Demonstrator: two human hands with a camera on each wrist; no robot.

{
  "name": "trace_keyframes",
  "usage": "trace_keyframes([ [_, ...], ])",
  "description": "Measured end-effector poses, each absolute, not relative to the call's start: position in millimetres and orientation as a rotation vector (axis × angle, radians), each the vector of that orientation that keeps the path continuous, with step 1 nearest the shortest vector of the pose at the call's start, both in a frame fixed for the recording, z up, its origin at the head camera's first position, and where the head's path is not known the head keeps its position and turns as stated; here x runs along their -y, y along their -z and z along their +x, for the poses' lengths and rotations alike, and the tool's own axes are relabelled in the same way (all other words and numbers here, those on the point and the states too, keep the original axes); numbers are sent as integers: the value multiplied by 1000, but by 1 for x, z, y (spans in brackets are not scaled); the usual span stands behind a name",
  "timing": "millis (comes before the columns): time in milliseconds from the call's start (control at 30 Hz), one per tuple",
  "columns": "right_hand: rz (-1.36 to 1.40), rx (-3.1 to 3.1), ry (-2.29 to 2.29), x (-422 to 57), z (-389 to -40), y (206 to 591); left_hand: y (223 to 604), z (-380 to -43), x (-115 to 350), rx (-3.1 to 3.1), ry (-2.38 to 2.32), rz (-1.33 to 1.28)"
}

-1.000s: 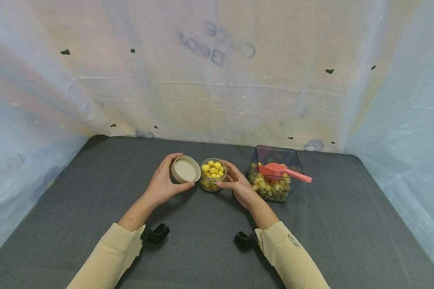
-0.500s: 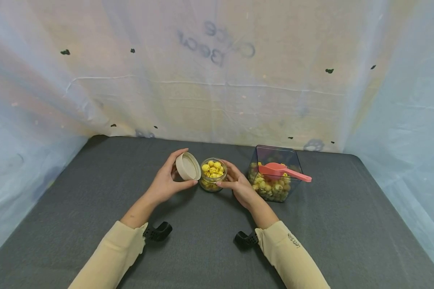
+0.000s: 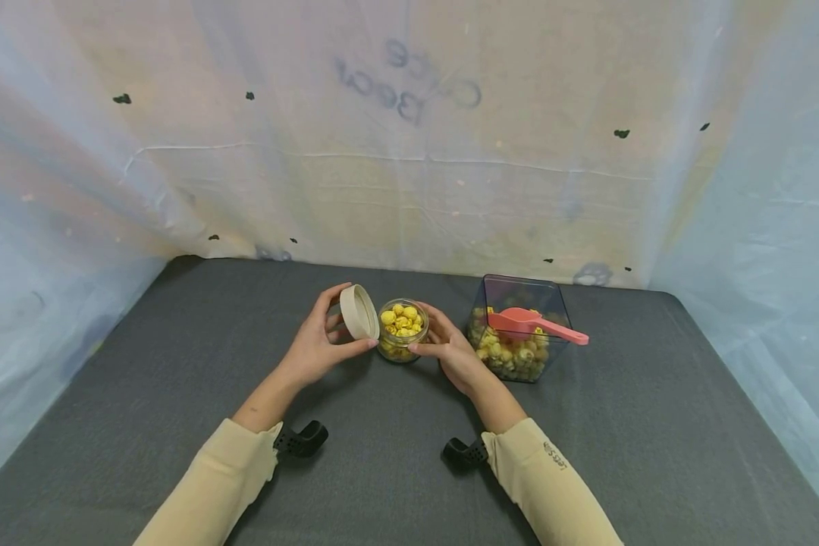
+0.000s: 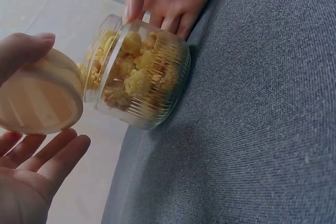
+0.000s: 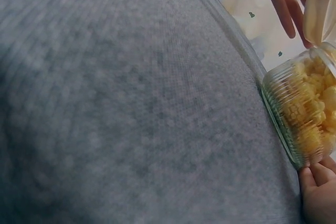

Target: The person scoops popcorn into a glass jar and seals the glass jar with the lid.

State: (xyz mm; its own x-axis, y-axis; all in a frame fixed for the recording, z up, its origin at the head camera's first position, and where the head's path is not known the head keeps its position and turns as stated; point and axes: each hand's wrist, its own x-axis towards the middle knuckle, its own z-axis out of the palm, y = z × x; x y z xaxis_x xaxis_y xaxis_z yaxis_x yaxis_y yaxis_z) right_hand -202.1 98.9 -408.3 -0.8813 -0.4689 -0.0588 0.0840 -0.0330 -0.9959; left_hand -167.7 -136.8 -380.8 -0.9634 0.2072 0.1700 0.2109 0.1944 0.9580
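Observation:
A glass jar (image 3: 397, 350) filled with yellow popcorn stands upright on the grey cloth in the middle of the head view. Its ribbed side shows in the left wrist view. My right hand (image 3: 456, 356) holds the jar from the right, thumb in front and fingers behind. With thumb and fingers, my left hand (image 3: 312, 345) pinches a round cream lid (image 3: 359, 312) by its edge. The lid (image 4: 44, 100) is tipped steeply, its hollow underside facing the jar, close against the left of the jar's rim.
Right of my right hand is a clear dark-tinted box (image 3: 556, 303) part-filled with popcorn. A pink scoop (image 3: 519, 320) lies across it, handle jutting past the right side. Behind the table (image 3: 409, 470) hangs a plastic sheet (image 3: 409, 205).
The lid has tilted from lying nearly face-up to standing steeply on edge, and my left hand has shifted slightly right with it. My right hand and the jar have stayed put.

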Motion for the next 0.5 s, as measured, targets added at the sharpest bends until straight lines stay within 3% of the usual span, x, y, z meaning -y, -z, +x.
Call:
trace_keyframes([
  [500, -407, -1869, 1972, -99, -203, 410, 382, -168, 133, 2387, 1977, -426],
])
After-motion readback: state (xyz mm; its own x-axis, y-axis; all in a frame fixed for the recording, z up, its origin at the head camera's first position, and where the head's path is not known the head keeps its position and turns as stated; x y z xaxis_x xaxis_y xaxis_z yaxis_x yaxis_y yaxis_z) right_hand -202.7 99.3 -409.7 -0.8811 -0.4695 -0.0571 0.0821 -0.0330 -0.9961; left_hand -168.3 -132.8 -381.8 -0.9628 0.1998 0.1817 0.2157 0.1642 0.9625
